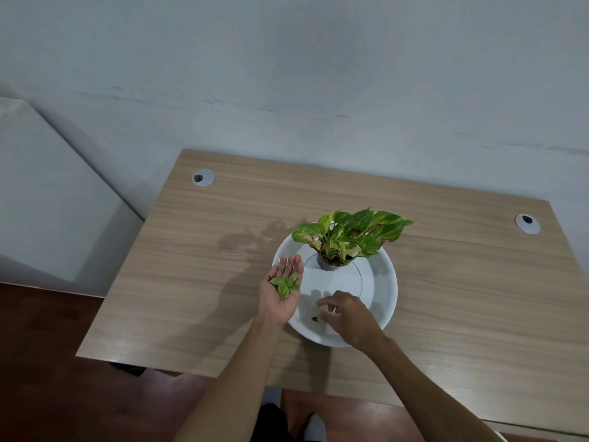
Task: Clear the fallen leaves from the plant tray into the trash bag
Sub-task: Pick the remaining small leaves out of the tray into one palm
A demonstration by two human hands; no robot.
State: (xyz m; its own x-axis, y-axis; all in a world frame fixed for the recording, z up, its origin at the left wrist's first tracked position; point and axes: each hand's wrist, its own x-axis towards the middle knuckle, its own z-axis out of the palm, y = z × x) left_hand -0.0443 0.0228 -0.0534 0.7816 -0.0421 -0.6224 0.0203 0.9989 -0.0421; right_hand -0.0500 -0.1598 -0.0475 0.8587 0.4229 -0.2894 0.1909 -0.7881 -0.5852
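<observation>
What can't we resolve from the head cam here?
- Trash bag: not in the head view at all.
- Right hand fingertips: blurred over the white tray; grip unclear.
- Dark scrap by those fingers: too small to identify.
- Leaves in the open left hand: overlapping, count unclear.

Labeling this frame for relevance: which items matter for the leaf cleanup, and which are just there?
In the job:
- left hand, open palm up
- green leaves piled in that palm
- right hand, reaching over the tray
- white plant tray
- dark leaf bit left on the tray

Just there:
- potted pothos
- wooden desk
- two cable grommets

No trash bag visible.
</observation>
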